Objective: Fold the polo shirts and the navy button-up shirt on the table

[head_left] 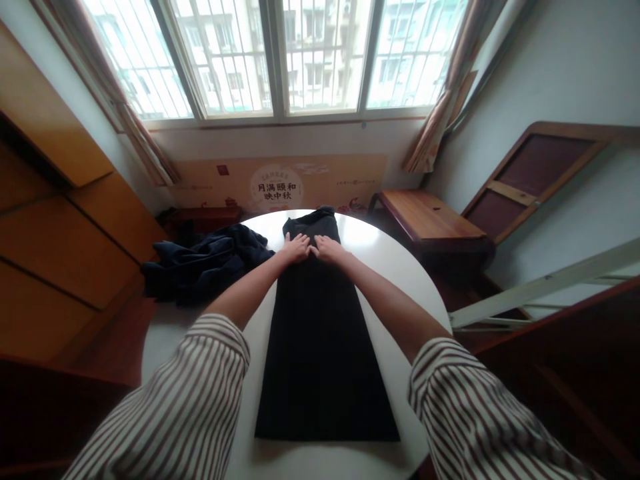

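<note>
Dark trousers [327, 360], by their look, lie lengthwise on a round white table [400, 300], the wide straight end nearest me and a bunched end at the far side. My left hand [299, 247] rests on the upper part of the cloth, fingers stretched out. Close beside it, my right hand [327, 249] lies on the same dark fabric with its fingers extended. The two hands nearly meet at the thumbs. To the left, a crumpled heap of dark navy clothing [215, 263] sits on the table and hangs over its edge.
A wooden stool or small table [433, 213] stands past the table's right edge. Wooden cabinets [60, 247] line the left wall. Under the barred window [320, 60] a printed banner [200, 177] covers the low wall. A pale metal frame [545, 283] is at right.
</note>
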`<state>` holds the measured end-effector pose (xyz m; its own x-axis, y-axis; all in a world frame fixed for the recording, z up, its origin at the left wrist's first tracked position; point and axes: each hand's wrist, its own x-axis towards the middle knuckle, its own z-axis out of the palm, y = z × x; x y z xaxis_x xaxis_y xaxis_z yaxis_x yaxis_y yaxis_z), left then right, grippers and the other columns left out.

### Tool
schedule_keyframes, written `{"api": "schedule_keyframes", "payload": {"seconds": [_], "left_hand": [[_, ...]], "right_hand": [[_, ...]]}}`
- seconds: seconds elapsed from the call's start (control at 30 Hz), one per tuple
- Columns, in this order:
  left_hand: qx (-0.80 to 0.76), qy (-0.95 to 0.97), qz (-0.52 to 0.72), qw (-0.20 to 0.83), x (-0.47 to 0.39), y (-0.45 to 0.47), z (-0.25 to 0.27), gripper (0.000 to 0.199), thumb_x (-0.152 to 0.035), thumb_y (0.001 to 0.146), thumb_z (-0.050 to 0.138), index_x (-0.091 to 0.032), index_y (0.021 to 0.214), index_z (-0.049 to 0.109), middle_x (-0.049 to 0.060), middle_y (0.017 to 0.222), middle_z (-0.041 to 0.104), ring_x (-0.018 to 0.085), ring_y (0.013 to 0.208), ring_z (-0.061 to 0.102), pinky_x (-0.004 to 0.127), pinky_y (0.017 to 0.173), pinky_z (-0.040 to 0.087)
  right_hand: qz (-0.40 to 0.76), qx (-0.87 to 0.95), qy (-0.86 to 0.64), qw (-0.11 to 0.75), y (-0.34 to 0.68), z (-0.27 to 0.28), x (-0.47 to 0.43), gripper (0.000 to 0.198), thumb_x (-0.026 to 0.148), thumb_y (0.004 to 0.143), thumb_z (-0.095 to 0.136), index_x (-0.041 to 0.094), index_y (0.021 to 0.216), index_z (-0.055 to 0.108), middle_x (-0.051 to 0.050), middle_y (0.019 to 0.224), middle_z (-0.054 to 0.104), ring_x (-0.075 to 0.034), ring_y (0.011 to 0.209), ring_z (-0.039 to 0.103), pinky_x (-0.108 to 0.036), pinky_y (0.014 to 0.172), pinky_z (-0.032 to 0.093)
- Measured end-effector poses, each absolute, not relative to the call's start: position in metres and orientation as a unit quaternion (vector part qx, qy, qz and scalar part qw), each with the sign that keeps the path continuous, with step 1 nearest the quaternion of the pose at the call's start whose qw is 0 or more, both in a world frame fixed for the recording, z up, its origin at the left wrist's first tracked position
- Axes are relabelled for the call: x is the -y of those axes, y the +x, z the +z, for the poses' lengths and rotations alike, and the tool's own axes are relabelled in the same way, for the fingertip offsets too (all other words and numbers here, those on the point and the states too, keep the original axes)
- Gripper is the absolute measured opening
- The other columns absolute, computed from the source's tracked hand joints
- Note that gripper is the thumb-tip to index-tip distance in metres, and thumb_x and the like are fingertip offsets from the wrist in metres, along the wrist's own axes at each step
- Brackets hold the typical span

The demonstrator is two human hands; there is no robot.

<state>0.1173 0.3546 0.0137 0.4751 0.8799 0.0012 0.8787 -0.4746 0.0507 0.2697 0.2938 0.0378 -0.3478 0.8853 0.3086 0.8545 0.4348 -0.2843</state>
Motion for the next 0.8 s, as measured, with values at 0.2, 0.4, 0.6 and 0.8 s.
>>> {"api": "schedule_keyframes", "payload": {"seconds": [0.2,0.4,0.6,0.8], "left_hand": [[-0.531,0.847,0.018,0.030,-0.364,0.093,-0.025,0.060,-0.047,0.102,0.023,-0.019,0.156,0.025,0.011,0.164,0.015,0.030,0.151,0.012,0.067,0.116,0.009],[-0.533,0.844,0.040,0.044,-0.370,0.092,-0.030,0.060,-0.049,0.101,0.024,-0.023,0.155,0.027,0.008,0.164,0.016,0.030,0.151,0.011,0.067,0.116,0.009],[-0.535,0.843,0.040,0.044,-0.369,0.093,-0.031,0.061,-0.049,0.101,0.023,-0.021,0.155,0.027,0.008,0.164,0.016,0.030,0.151,0.012,0.069,0.115,0.009],[-0.505,0.862,0.020,0.020,-0.369,0.098,-0.022,0.055,-0.039,0.103,0.025,-0.019,0.152,0.035,0.012,0.161,0.027,0.030,0.149,0.020,0.066,0.116,0.008]], "right_hand": [[0.039,0.827,-0.553,0.091,0.294,-0.010,-0.306,0.064,0.050,0.102,0.035,0.017,0.156,0.029,-0.014,0.163,0.019,-0.036,0.148,0.019,-0.056,0.119,0.011],[0.025,0.851,-0.523,0.029,0.304,-0.025,-0.263,0.073,0.061,0.099,0.027,0.016,0.158,0.022,-0.013,0.165,0.010,-0.035,0.151,0.006,-0.058,0.118,0.001],[0.044,0.899,-0.431,0.066,0.315,-0.024,-0.178,0.068,0.055,0.099,0.039,0.020,0.156,0.028,-0.016,0.164,0.013,-0.033,0.151,0.010,-0.058,0.118,0.010],[0.099,0.926,-0.353,0.092,0.332,-0.012,-0.104,0.069,0.051,0.095,0.052,0.021,0.154,0.033,-0.017,0.162,0.021,-0.032,0.149,0.018,-0.055,0.116,0.027]]}}
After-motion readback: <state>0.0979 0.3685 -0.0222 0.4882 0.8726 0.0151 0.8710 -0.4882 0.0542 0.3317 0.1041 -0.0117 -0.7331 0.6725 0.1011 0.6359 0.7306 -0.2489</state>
